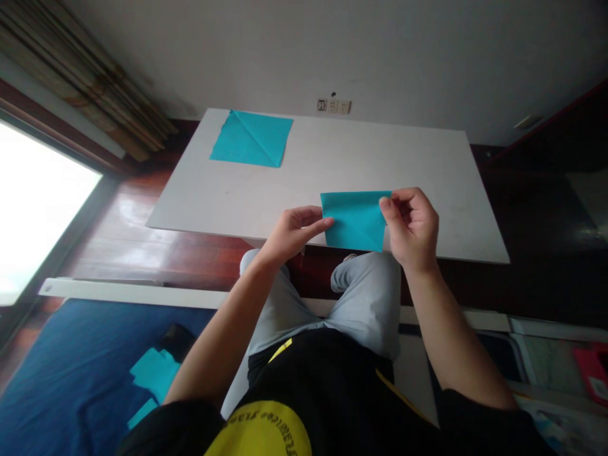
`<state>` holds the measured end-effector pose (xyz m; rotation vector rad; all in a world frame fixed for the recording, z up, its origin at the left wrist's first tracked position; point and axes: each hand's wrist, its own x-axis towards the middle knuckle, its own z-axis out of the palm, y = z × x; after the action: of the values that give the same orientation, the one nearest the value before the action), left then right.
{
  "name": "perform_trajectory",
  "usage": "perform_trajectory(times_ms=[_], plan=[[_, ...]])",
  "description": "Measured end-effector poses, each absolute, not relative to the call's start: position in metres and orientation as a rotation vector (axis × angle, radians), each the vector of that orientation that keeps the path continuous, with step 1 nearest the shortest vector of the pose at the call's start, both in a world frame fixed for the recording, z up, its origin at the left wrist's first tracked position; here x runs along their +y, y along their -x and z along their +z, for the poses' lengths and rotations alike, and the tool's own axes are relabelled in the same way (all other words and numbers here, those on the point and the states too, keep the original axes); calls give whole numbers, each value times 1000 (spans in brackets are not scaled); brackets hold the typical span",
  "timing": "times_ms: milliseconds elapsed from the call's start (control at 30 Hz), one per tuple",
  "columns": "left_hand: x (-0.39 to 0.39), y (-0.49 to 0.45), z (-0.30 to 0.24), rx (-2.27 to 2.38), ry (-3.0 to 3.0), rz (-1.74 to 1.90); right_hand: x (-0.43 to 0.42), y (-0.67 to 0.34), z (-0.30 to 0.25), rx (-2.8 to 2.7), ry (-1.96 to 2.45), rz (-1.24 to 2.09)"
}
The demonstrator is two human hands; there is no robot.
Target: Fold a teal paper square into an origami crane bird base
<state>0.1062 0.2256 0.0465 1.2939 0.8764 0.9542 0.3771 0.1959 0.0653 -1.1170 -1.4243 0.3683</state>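
Observation:
A folded sheet of turquoise paper (355, 221) is held up over the near edge of the white table (394, 158), with a faint diagonal crease on it. My left hand (297, 231) pinches its left edge, thumb in front and fingers behind. At the upper right corner, my right hand (413, 221) grips the paper between thumb and fingers. Another turquoise sheet (251, 139) with a diagonal crease lies flat at the table's far left; its left edge looks ragged.
Turquoise paper pieces (159, 373) and a dark object (177, 341) lie on the blue bedding (80, 361) at my left. Behind the table, the wall holds a socket panel (333, 106). A curtain (90, 82) hangs at left. A red object (591, 373) is at far right.

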Motion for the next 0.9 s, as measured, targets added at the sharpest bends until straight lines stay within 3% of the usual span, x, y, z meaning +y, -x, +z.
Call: perform_trajectory(times_ms=[500,733,900], plan=[[217,-109,40,1156,-1678,974,206,-373,52,-1378,1180,365],[227,-103,30,1446,-2052,893,246,-393,14,-1392,1340,426],[247,-124,35,1372,-2293,724,273,-402,-12,-1564,1509,432]])
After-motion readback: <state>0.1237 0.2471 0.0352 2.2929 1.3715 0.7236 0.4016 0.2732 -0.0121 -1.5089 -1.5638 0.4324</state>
